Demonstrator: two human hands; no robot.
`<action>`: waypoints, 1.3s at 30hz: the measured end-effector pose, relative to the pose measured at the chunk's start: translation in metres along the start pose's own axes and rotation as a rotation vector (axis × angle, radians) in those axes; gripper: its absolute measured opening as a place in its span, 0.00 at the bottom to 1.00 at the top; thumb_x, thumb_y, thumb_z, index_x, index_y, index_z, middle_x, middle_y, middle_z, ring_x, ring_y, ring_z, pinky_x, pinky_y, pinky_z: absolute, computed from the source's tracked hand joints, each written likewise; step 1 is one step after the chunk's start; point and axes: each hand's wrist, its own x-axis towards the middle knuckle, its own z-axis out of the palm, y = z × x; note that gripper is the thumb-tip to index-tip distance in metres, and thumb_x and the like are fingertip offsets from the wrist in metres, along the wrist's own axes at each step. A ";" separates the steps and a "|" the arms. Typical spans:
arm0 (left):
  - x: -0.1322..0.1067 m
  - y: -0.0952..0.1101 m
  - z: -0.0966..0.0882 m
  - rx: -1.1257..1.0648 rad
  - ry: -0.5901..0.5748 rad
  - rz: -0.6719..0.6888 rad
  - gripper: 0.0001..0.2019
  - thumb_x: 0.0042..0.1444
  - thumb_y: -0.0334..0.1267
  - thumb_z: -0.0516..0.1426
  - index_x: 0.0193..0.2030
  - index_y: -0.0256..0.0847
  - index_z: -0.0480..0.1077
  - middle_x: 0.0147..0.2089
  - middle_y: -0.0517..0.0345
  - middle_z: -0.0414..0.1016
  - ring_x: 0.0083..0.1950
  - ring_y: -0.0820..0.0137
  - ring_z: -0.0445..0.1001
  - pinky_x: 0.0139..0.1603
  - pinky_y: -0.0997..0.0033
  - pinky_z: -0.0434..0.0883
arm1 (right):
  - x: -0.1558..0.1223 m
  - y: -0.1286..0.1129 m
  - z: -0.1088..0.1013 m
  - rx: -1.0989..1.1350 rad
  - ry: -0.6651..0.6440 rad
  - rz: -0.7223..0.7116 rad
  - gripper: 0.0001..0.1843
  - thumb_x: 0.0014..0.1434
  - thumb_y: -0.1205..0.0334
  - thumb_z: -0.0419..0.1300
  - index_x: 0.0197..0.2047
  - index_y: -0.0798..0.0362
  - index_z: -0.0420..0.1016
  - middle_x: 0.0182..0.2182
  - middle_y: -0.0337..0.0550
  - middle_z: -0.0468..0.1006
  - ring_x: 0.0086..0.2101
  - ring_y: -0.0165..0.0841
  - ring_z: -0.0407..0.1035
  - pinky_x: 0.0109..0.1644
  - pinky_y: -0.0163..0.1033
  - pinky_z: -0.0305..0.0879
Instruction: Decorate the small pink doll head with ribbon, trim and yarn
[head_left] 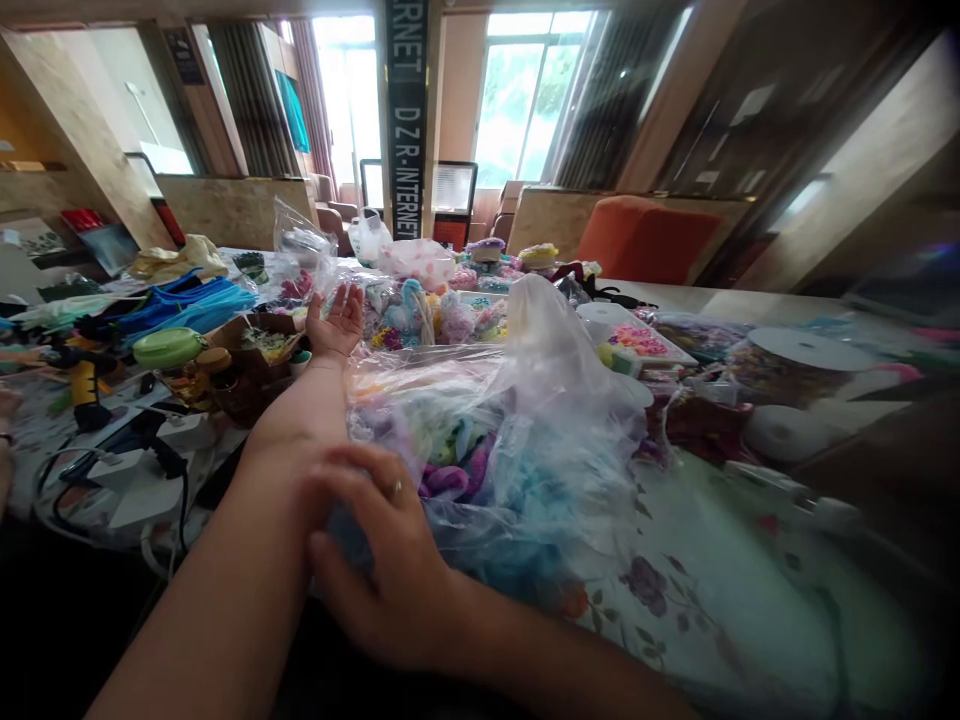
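My left hand point(335, 322) reaches forward with its palm turned up and fingers loosely spread, holding nothing. Across my left forearm lies my right hand point(394, 570), a ring on one finger. Its fingers are bent and apart, slightly blurred, and their tips touch the forearm's inner side. Just beyond the right hand sits a large clear plastic bag point(577, 430) with purple, green and light blue fluffy pieces showing through. Past my left fingertips stand small plush-like figures point(412, 310) in blue and pink.
To the left are a yellow-and-black glue gun point(84, 390), a white power strip point(142, 490) with cables, a green-lidded jar point(169, 348) and blue strips point(187, 305). A white tray of pink pieces point(637, 340) and white spools point(802, 350) stand right on the flowered tablecloth point(660, 600).
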 end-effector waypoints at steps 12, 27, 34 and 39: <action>-0.006 -0.001 0.007 -0.133 0.145 -0.070 0.16 0.58 0.53 0.51 0.41 0.45 0.72 0.40 0.63 0.82 0.60 0.68 0.68 0.56 0.61 0.68 | 0.004 0.004 0.002 -0.066 -0.073 -0.012 0.18 0.62 0.57 0.56 0.53 0.54 0.65 0.55 0.51 0.70 0.58 0.35 0.62 0.64 0.41 0.59; 0.014 0.069 0.068 0.086 0.121 -0.088 0.14 0.64 0.43 0.50 0.44 0.35 0.71 0.35 0.52 0.79 0.51 0.66 0.73 0.44 0.69 0.76 | -0.001 0.016 -0.080 -0.437 -0.088 -0.197 0.08 0.63 0.70 0.53 0.43 0.55 0.71 0.36 0.47 0.81 0.39 0.34 0.74 0.47 0.40 0.69; -0.090 0.077 0.159 0.904 -0.465 0.099 0.06 0.55 0.30 0.60 0.32 0.43 0.78 0.30 0.58 0.77 0.33 0.68 0.74 0.33 0.68 0.72 | -0.012 0.043 -0.151 -1.020 -0.605 0.226 0.17 0.67 0.66 0.50 0.28 0.55 0.72 0.20 0.41 0.74 0.22 0.32 0.67 0.28 0.37 0.50; -0.183 0.022 0.176 1.460 -1.321 0.230 0.11 0.62 0.35 0.50 0.37 0.49 0.74 0.35 0.55 0.77 0.38 0.63 0.76 0.42 0.61 0.73 | -0.005 0.048 -0.151 -1.082 -0.756 0.424 0.13 0.66 0.64 0.53 0.32 0.54 0.75 0.26 0.45 0.80 0.27 0.36 0.75 0.27 0.38 0.45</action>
